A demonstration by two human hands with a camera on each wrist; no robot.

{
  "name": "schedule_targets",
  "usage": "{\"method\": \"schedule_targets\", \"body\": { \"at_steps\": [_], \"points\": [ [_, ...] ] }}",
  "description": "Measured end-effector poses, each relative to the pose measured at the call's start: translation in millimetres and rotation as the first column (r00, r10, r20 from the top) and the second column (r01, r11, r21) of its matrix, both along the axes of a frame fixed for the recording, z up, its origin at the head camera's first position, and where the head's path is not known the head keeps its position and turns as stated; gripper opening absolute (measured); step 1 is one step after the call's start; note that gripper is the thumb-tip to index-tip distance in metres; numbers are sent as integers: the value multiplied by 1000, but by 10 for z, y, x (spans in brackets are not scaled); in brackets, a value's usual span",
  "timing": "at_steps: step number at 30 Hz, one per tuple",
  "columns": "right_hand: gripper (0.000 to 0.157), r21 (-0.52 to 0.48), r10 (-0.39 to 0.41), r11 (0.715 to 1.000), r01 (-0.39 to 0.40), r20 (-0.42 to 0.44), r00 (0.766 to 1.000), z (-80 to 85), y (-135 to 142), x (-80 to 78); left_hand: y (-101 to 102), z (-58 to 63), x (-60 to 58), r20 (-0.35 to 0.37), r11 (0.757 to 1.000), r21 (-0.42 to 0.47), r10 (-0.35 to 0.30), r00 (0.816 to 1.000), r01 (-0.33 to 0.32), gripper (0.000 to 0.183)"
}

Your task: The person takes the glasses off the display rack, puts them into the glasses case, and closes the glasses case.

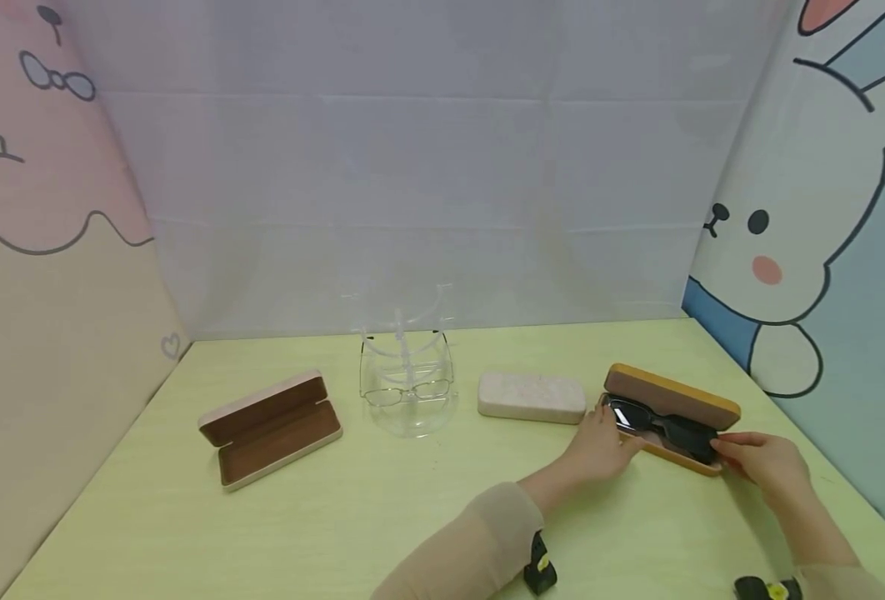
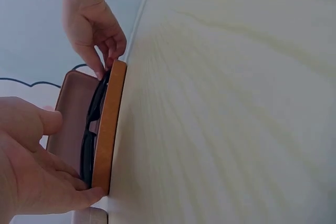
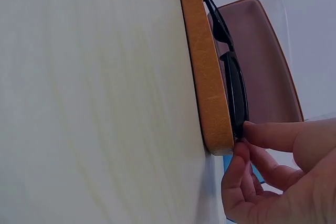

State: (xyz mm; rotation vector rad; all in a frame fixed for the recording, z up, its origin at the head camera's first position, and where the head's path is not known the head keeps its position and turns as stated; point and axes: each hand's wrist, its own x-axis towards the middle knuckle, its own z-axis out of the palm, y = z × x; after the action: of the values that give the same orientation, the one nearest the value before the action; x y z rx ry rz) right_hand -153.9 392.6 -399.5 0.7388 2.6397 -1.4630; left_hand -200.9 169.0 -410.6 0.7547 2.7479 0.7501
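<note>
Black sunglasses [image 1: 660, 427] lie lens-side up in an opened yellow-orange glasses case [image 1: 671, 396] with a brownish-pink lining. At their right end, my right hand [image 1: 768, 467] pinches the dark frame between thumb and fingertip, as the right wrist view shows closely. My left hand [image 1: 600, 446] reaches in from the front; its fairly straight fingers touch the left end of the sunglasses and the case corner. Its thumb [image 2: 50, 121] stands apart from the frame. The case's orange side [image 3: 207, 72] rests on the table, and its lid leans back behind the sunglasses.
Left of the yellow case lies a closed whitish glasses case [image 1: 531, 397]. Farther left, a clear stand [image 1: 405, 350] carries thin-framed eyeglasses [image 1: 408, 392]. An opened pale case with brown lining [image 1: 281, 446] sits at the left on the yellow-green table [image 1: 277, 542]. Printed panels surround the table.
</note>
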Motion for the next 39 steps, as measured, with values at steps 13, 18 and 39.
{"method": "schedule_targets", "body": {
  "at_steps": [13,18,39],
  "points": [
    [83,107,47,993,-42,-42,998,77,24,1,-74,263,-166,193,943,261,158,968,-206,54],
    [76,93,117,990,-106,-126,985,165,-33,-8,2,324,-333,167,933,275,190,967,-231,50],
    [77,-33,66,997,-71,-128,990,77,-72,100,59,264,-380,170,834,430,302,938,-346,23]
  ]
}}
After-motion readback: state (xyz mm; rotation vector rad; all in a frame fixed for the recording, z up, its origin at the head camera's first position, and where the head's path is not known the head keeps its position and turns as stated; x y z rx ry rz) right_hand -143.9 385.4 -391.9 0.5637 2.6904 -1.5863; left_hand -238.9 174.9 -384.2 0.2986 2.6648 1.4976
